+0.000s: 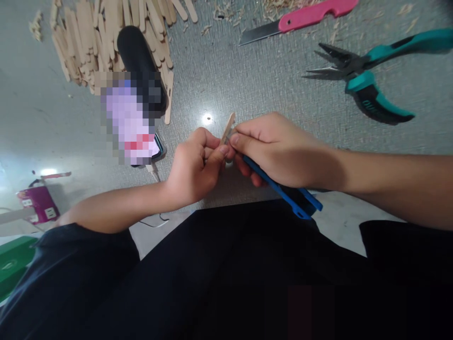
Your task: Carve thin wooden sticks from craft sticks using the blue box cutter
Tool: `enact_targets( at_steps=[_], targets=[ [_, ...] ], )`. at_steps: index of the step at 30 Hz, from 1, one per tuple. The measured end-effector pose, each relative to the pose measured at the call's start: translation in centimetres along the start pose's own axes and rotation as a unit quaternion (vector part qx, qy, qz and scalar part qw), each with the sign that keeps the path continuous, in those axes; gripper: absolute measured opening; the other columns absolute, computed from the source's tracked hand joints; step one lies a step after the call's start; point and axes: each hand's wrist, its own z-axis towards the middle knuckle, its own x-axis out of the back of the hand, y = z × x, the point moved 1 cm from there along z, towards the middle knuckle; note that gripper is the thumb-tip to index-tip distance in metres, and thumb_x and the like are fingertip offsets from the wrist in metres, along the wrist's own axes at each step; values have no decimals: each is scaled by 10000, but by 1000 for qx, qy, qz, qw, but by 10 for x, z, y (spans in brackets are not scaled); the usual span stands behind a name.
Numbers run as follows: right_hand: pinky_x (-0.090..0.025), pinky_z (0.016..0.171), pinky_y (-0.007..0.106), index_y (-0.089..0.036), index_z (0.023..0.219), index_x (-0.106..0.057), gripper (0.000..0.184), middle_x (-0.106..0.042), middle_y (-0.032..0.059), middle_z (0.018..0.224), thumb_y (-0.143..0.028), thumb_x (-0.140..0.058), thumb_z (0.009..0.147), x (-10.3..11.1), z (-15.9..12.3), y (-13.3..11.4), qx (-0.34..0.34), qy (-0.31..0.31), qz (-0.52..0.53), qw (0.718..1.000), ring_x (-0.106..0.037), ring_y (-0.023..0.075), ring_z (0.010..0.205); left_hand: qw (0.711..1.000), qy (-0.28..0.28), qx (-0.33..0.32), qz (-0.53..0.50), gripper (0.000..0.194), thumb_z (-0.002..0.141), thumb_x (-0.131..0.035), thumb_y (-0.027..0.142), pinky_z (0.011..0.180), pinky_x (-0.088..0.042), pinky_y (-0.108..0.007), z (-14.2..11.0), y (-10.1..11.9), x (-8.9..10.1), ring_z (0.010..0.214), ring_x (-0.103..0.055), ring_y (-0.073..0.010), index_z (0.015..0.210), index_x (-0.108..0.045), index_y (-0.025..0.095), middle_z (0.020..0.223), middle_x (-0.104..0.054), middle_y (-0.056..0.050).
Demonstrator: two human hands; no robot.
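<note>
My left hand [194,165] is closed around the lower end of a short wooden craft stick [227,128], thumb pressed against it. My right hand [279,148] grips a blue-handled utility knife [283,191], its handle trailing back toward my lap. The knife's front end meets the stick between my two thumbs; the blade itself is hidden by my fingers. Both hands hover just above the grey floor, over my dark-clothed legs.
A pile of wooden sticks [88,33] lies at the far left around a black cylinder [139,61]. A pink-handled knife [304,16] and teal pliers [368,71] lie at the far right. A phone [148,148] and a purple power strip [37,203] sit left.
</note>
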Motion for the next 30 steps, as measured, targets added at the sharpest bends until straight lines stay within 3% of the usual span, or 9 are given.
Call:
enact_targets(
  at_steps=[5,8,14,21,26,30],
  targets=[
    [-426,372,238,-204,720,-621,487,-631,-2,551,-190,-608,1206,1,3,3,-21,-21,10,1000,-603,105,389,998,-6,-43,40,443,1187,-665,602,475,-337,-290,-1,-3,2,488,-539,-110,936,-575,248,612,-633,34],
    [-411,375,245,-202,749,-634,452,-645,0,564,-203,-624,1201,4,5,6,-11,-35,20,999,-599,101,392,999,-17,-29,27,478,1171,-671,650,467,-319,-285,0,-2,3,482,-506,-107,929,-571,250,596,-594,44],
    [-422,386,227,-192,780,-656,418,-643,-24,569,-204,-644,1198,7,8,7,43,-55,47,996,-589,90,389,995,-27,31,-95,535,1087,-773,715,414,-309,-238,4,3,2,438,-486,-91,940,-535,259,580,-619,52],
    [-432,404,207,-169,843,-689,387,-679,-32,620,-212,-600,1218,10,12,11,117,-103,110,982,-599,88,409,972,-25,55,-225,523,1053,-850,664,378,-330,-210,6,6,-2,374,-454,-63,964,-538,255,601,-664,82],
    [-489,461,213,-160,900,-720,338,-717,-20,683,-210,-607,1214,13,10,15,132,-99,83,983,-638,93,467,978,-3,63,-200,552,1041,-832,716,358,-302,-205,5,3,-3,352,-442,-54,969,-546,249,619,-709,72],
    [-468,468,210,-167,861,-709,372,-691,-25,674,-173,-589,1213,11,5,9,119,-68,30,990,-625,79,483,987,13,46,-155,555,1055,-804,736,381,-352,-209,5,0,-4,399,-552,-83,962,-557,248,632,-732,52]
  ],
)
